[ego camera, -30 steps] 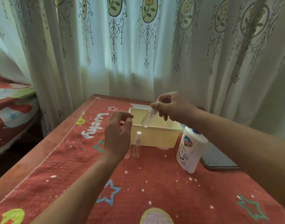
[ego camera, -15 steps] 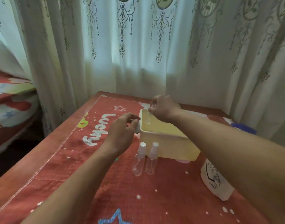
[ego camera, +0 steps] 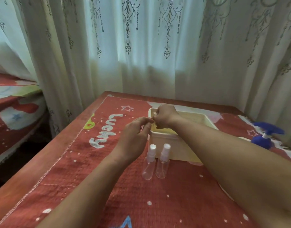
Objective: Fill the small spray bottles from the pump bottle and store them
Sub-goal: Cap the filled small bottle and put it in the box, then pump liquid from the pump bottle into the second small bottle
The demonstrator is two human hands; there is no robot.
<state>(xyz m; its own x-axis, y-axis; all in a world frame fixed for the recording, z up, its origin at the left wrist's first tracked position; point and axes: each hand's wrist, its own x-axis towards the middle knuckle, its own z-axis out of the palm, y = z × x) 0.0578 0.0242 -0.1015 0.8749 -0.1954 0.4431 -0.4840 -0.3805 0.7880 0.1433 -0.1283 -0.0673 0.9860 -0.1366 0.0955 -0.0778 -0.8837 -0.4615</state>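
Note:
Two clear small spray bottles, one [ego camera: 149,162] beside the other [ego camera: 163,160], stand upright with white caps in front of a cream box [ego camera: 176,149]. My right hand [ego camera: 165,116] reaches down into the box's near left corner with its fingers curled under; anything it holds is hidden. My left hand [ego camera: 135,137] hovers just left of the box, with loosely curled fingertips close to the right hand and nothing visible in it. The pump bottle's blue pump head [ego camera: 265,134] shows at the right, and my right forearm covers most of its white body.
A red patterned mat [ego camera: 85,170] covers the wooden table. Patterned curtains [ego camera: 141,55] hang right behind the table. At the far left lies a bed with a red printed cover [ego camera: 13,109]. A dark gap separates bed and table.
My right hand carried a small spray bottle over the box and lowered into it, so the bottle is out of sight. My left hand stayed beside the box. The view has moved closer.

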